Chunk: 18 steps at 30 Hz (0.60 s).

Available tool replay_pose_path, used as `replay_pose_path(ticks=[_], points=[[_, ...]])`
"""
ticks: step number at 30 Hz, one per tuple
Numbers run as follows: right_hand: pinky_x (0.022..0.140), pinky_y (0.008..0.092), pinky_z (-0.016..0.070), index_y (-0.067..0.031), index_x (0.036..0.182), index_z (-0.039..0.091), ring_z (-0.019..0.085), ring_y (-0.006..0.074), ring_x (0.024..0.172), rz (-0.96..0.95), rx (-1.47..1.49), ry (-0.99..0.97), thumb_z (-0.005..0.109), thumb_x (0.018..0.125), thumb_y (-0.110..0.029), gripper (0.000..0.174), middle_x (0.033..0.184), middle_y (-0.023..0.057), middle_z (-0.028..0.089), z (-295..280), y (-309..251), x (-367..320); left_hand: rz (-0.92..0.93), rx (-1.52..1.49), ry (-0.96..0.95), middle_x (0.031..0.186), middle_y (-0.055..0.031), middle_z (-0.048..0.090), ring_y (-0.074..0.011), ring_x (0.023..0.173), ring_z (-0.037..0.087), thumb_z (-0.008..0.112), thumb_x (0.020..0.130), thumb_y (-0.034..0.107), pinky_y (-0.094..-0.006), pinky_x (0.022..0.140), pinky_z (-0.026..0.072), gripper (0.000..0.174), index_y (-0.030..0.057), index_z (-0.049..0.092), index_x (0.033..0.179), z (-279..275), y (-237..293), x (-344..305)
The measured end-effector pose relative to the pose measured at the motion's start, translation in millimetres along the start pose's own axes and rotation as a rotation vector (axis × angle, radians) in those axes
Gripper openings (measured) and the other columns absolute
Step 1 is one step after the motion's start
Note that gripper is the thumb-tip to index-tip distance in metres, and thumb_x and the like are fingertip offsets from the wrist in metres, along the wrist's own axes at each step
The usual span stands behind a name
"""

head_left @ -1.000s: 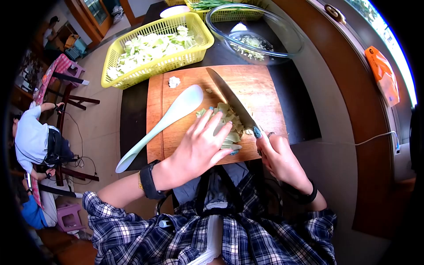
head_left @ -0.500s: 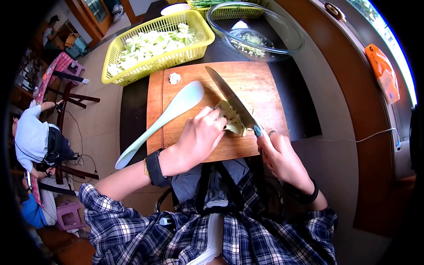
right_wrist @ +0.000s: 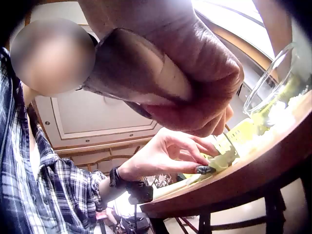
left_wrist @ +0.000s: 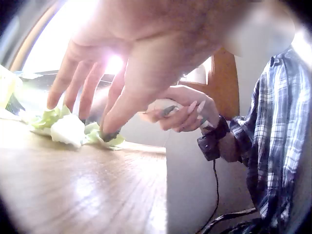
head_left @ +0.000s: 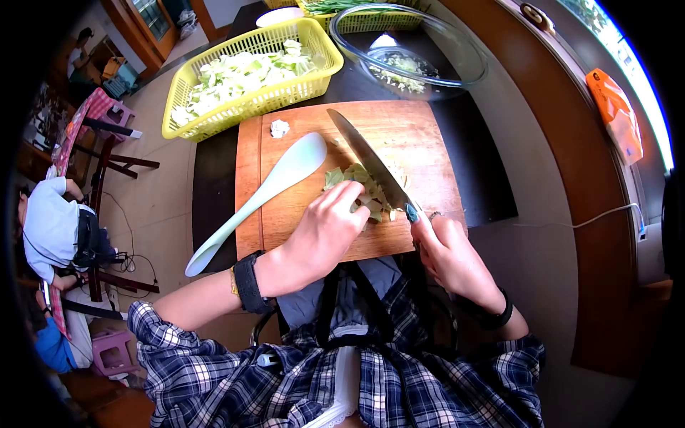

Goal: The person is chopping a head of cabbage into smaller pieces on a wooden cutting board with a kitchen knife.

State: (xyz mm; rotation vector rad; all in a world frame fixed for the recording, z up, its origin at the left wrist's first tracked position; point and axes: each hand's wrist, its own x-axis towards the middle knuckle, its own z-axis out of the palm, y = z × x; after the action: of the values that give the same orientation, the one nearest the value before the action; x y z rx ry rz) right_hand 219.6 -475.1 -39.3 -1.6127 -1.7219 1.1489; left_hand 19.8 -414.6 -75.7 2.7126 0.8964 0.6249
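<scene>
My right hand point(head_left: 453, 250) grips the handle of a kitchen knife point(head_left: 367, 153), its long blade slanting away to the upper left. The blade lies along the right side of a small pile of chopped cabbage point(head_left: 357, 173) on the wooden cutting board point(head_left: 285, 232). With fingers bent and thumb on the near side, my left hand point(head_left: 321, 225) holds the pale green leaves from the left. The left wrist view shows its fingertips down on the cabbage point(left_wrist: 67, 130), close over the board. In the right wrist view the thumb presses against a leaf point(right_wrist: 225, 158).
A pale blue spoon point(head_left: 289, 167) lies across the board's left side, near a garlic bulb point(head_left: 280, 128). Behind stand a yellow basket point(head_left: 250, 103) of cut cabbage and a glass bowl point(head_left: 478, 71) with minced bits. Other people point(head_left: 57, 221) sit at the far left.
My left hand first lay spread flat over the cabbage, then drew its fingers in and gathered the pieces against the blade. The knife has stayed nearly in place.
</scene>
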Motion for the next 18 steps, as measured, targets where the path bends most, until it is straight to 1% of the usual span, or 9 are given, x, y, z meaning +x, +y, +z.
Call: replay_pose_path(ticks=[2, 3, 5, 7, 9, 10, 14, 16, 18], points=[[0.044, 0.0333, 0.0364, 0.0046, 0.071, 0.051, 0.045, 0.0206, 0.045, 0.298, 0.125, -0.044, 0.039, 0.098, -0.02, 0.038, 0.049, 0.0081, 0.044, -3.4, -7.4, 1.2, -0.035, -0.047, -0.022, 0.107, -0.0188, 0.054, -0.0364, 0.104, 0.053, 0.063, 0.071, 0.0, -0.0405, 0.087, 0.0456, 0.014, -0.0022, 0.058, 0.084, -1.2, 1.2, -0.9], [0.044, 0.0333, 0.0364, 0.0046, 0.071, 0.051, 0.045, 0.0206, 0.045, 0.298, 0.127, -0.041, 0.039, 0.098, -0.02, 0.038, 0.049, 0.0081, 0.044, -4.1, -4.8, -0.2, -0.028, -0.071, -0.007, 0.108, -0.0191, 0.054, -0.0367, 0.108, 0.051, 0.063, 0.072, 0.0, -0.0406, 0.089, 0.045, 0.015, -0.002, 0.058, 0.086, -2.4, 0.5, -2.1], [0.043, 0.0322, 0.0362, 0.0043, 0.07, 0.05, 0.044, 0.0191, 0.043, -0.164, -0.054, 0.045, 0.039, 0.098, -0.022, 0.04, 0.048, 0.0075, 0.044, -6.1, 3.5, -5.0, -0.018, -0.095, 0.009, 0.11, -0.0193, 0.053, -0.037, 0.112, 0.048, 0.063, 0.073, 0.0, -0.0407, 0.091, 0.0443, 0.016, -0.0017, 0.059, 0.089, -7.0, -1.2, -5.9], [0.042, 0.0317, 0.0359, 0.0042, 0.07, 0.051, 0.043, 0.0175, 0.041, -0.172, -0.033, 0.076, 0.041, 0.098, -0.026, 0.041, 0.046, 0.0065, 0.043, -6.0, 1.6, -6.5, 0.024, -0.048, -0.066, 0.112, -0.0204, 0.052, -0.0378, 0.12, 0.042, 0.062, 0.076, 0.002, -0.0421, 0.096, 0.0418, 0.023, -0.0003, 0.059, 0.099, -15.0, -2.6, -12.5], [0.042, 0.031, 0.0356, 0.0048, 0.071, 0.052, 0.041, 0.0155, 0.04, 0.213, 0.134, 0.04, 0.041, 0.097, -0.028, 0.044, 0.045, 0.0059, 0.042, -4.8, -5.3, -3.0, 0.038, -0.063, -0.12, 0.116, -0.0205, 0.049, -0.0381, 0.121, 0.041, 0.061, 0.078, 0.003, -0.0431, 0.098, 0.0405, 0.026, 0.0004, 0.058, 0.103, -19.9, -6.6, -16.5], [0.042, 0.031, 0.0356, 0.0048, 0.071, 0.052, 0.041, 0.0155, 0.04, 0.213, 0.137, 0.039, 0.041, 0.097, -0.028, 0.044, 0.045, 0.0059, 0.042, -3.9, -3.5, -1.8, 0.052, -0.076, -0.172, 0.121, -0.0205, 0.045, -0.0383, 0.122, 0.039, 0.061, 0.079, 0.004, -0.044, 0.099, 0.0392, 0.029, 0.0011, 0.057, 0.108, -21.5, -7.8, -18.0], [0.041, 0.0298, 0.0343, 0.0046, 0.068, 0.051, 0.041, 0.0139, 0.04, 0.24, 0.112, -0.011, 0.039, 0.098, -0.029, 0.047, 0.045, 0.0048, 0.041, -6.1, -1.2, 4.7, 0.072, -0.14, -0.181, 0.128, -0.0197, 0.037, -0.0389, 0.119, 0.042, 0.06, 0.081, 0.005, -0.0437, 0.097, 0.0409, 0.032, 0.0022, 0.055, 0.113, -22.2, -7.1, -21.6], [0.041, 0.0294, 0.034, 0.0044, 0.067, 0.05, 0.041, 0.0132, 0.04, 0.266, 0.133, -0.014, 0.039, 0.098, -0.03, 0.047, 0.045, 0.0042, 0.041, -6.7, -2.9, 5.0, 0.016, -0.187, -0.203, 0.131, -0.019, 0.032, -0.039, 0.115, 0.046, 0.058, 0.081, 0.005, -0.042, 0.093, 0.0436, 0.033, 0.0018, 0.053, 0.114, -24.4, -7.8, -21.3], [0.041, 0.0293, 0.0348, 0.0041, 0.07, 0.051, 0.04, 0.0134, 0.04, 0.288, 0.191, 0.007, 0.04, 0.097, -0.029, 0.045, 0.044, 0.0027, 0.04, -6.0, -3.5, 3.9, 0.038, -0.193, -0.19, 0.129, -0.0193, 0.034, -0.0388, 0.113, 0.047, 0.058, 0.081, 0.004, -0.0418, 0.091, 0.0447, 0.034, 0.0018, 0.053, 0.115, -23.2, -9.9, -20.2]])
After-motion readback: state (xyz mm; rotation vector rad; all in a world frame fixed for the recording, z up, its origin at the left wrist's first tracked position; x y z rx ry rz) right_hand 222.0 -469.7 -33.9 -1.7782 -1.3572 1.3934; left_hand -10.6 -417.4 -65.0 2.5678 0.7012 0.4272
